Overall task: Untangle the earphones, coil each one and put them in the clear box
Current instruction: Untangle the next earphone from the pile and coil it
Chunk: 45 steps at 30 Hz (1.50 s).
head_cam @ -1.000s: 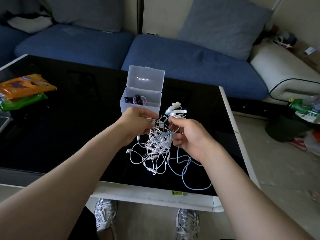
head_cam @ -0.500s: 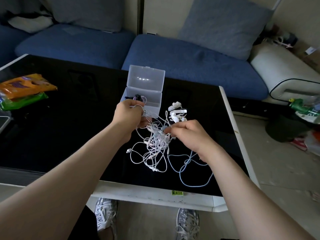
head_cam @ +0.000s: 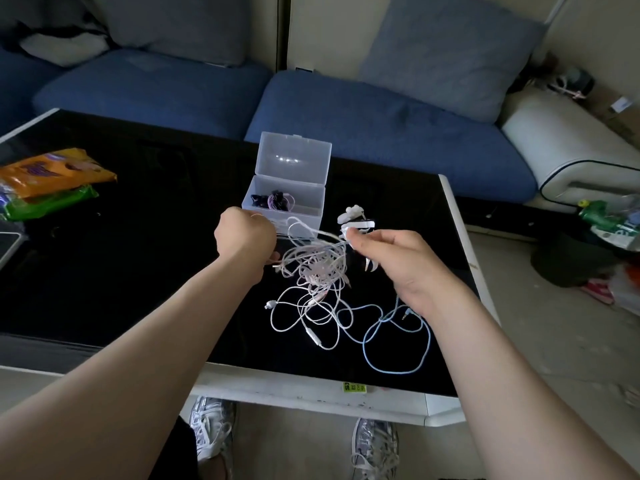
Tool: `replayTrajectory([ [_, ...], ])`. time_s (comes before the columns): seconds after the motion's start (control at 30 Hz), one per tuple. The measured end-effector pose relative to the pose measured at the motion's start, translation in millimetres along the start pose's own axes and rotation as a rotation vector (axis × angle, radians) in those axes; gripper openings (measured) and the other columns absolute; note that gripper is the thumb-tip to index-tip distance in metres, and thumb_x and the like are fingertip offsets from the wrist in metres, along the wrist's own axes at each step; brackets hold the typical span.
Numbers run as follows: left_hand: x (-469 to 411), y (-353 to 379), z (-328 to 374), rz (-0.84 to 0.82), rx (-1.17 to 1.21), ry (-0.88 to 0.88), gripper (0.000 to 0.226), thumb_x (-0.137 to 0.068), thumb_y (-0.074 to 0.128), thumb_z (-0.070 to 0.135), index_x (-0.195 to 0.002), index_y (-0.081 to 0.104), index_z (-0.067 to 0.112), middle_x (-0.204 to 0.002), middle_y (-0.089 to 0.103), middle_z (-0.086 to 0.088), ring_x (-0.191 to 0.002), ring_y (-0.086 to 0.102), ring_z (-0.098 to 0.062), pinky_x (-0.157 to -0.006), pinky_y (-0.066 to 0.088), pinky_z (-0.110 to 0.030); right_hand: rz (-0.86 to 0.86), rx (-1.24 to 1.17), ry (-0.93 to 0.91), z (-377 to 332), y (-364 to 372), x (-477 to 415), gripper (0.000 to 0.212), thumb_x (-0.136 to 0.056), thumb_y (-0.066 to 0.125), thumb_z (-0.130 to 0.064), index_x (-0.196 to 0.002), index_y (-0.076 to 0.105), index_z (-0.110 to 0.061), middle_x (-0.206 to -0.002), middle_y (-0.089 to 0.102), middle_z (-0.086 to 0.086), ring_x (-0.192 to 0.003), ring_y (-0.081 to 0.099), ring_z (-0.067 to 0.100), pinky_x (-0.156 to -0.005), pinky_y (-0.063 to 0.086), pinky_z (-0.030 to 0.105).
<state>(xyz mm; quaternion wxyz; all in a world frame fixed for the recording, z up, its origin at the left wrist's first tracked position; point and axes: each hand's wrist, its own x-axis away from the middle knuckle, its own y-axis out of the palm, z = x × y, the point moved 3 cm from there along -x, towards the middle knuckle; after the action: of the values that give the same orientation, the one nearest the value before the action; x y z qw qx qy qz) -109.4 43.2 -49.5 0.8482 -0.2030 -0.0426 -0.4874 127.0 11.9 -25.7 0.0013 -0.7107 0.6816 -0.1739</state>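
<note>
The left hand (head_cam: 244, 237) is clenched around strands of the tangled white earphone cords (head_cam: 313, 271). The right hand (head_cam: 398, 261) pinches one cord end between thumb and fingertips, and the lower loops lie on the glossy black tabletop (head_cam: 138, 271). From the knot, a pale blue cable (head_cam: 398, 372) loops at 5 o'clock, and the clear plastic box (head_cam: 308, 213), lid raised, stands at 12 o'clock holding a coiled purple earphone (head_cam: 277, 201).
</note>
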Motion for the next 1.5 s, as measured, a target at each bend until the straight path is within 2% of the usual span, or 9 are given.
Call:
replayTrajectory([
  [0.2,13,11,1,-0.305,0.121,-0.15,0.018,-0.095,0.057,0.013,-0.077,0.06,0.011,-0.054,0.05,-0.004,-0.041,0.045,-0.017,-0.041,0.043,-0.023,0.048,0.084,0.018,5,3,3,0.021,-0.106,0.064,-0.032,-0.099,0.067,-0.012,-0.099,0.081,0.001,-0.084,0.075,0.011,-0.089,0.054,0.034],
  [0.3,16,14,5,-0.371,0.225,-0.15,0.023,-0.094,0.064,0.021,-0.073,0.057,0.015,-0.061,0.053,-0.002,-0.046,0.042,-0.015,-0.044,0.035,-0.023,0.013,0.191,0.016,7,7,6,0.015,-0.104,0.067,-0.025,-0.103,0.063,-0.011,-0.092,0.082,0.004,-0.08,0.074,0.018,-0.083,0.054,0.038],
  [0.47,7,6,8,-0.205,-0.079,0.231,0.027,-0.101,0.059,0.035,-0.081,0.063,0.017,-0.079,0.064,-0.003,-0.059,0.053,-0.019,-0.056,0.045,-0.031,-0.185,0.432,0.093,8,13,11,0.038,-0.085,0.082,-0.014,-0.114,0.065,-0.032,-0.087,0.081,0.001,-0.099,0.072,0.017,-0.082,0.048,0.031],
  [0.6,18,11,11,-0.484,0.092,0.011,0.024,-0.101,0.052,0.019,-0.079,0.057,0.014,-0.064,0.058,-0.001,-0.057,0.05,-0.017,-0.057,0.04,-0.03,-0.277,0.552,0.096,7,22,15,0.061,-0.085,0.076,-0.01,-0.134,0.052,-0.037,-0.097,0.078,0.007,-0.089,0.07,0.017,-0.08,0.053,0.033],
  [0.7,26,12,13,-0.615,0.102,-0.038,0.017,-0.097,0.052,0.02,-0.09,0.063,0.011,-0.078,0.072,-0.006,-0.064,0.062,-0.021,-0.066,0.044,-0.033,-0.229,0.455,-0.003,8,29,9,0.055,-0.092,0.056,-0.025,-0.143,0.048,-0.044,-0.095,0.077,0.003,-0.083,0.074,0.015,-0.088,0.057,0.038],
  [0.8,28,14,15,-0.657,0.076,0.021,0.015,-0.096,0.052,0.023,-0.093,0.061,0.012,-0.082,0.069,-0.007,-0.069,0.063,-0.021,-0.069,0.043,-0.035,-0.149,0.327,-0.059,7,35,3,0.042,-0.094,0.043,-0.044,-0.132,0.058,-0.05,-0.097,0.075,-0.003,-0.075,0.078,0.013,-0.084,0.059,0.038],
  [0.97,28,17,14,-0.633,0.032,0.151,0.018,-0.099,0.068,0.025,-0.105,0.068,0.008,-0.085,0.072,-0.009,-0.071,0.063,-0.018,-0.059,0.042,-0.029,0.037,0.378,-0.195,3,40,2,0.036,-0.094,0.059,-0.068,-0.107,0.073,-0.037,-0.076,0.072,-0.015,-0.063,0.069,0.005,-0.073,0.054,0.033],
  [1.2,27,10,16,-0.518,-0.074,0.323,0.014,-0.091,0.078,0.014,-0.104,0.073,0.016,-0.085,0.076,-0.002,-0.065,0.067,-0.003,-0.053,0.046,-0.012,0.204,0.35,-0.303,-2,34,5,0.009,-0.09,0.081,-0.029,-0.082,0.079,-0.033,-0.059,0.069,0.004,-0.059,0.066,0.022,-0.061,0.05,0.029],
  [1.5,29,10,16,-0.581,-0.094,0.424,0.006,-0.097,0.075,0.017,-0.101,0.08,0.016,-0.088,0.081,-0.005,-0.087,0.079,-0.018,-0.077,0.063,-0.028,0.152,0.121,-0.17,0,34,4,0.015,-0.09,0.081,-0.039,-0.083,0.081,-0.025,-0.062,0.074,0.003,-0.061,0.07,0.012,-0.065,0.05,0.024],
])
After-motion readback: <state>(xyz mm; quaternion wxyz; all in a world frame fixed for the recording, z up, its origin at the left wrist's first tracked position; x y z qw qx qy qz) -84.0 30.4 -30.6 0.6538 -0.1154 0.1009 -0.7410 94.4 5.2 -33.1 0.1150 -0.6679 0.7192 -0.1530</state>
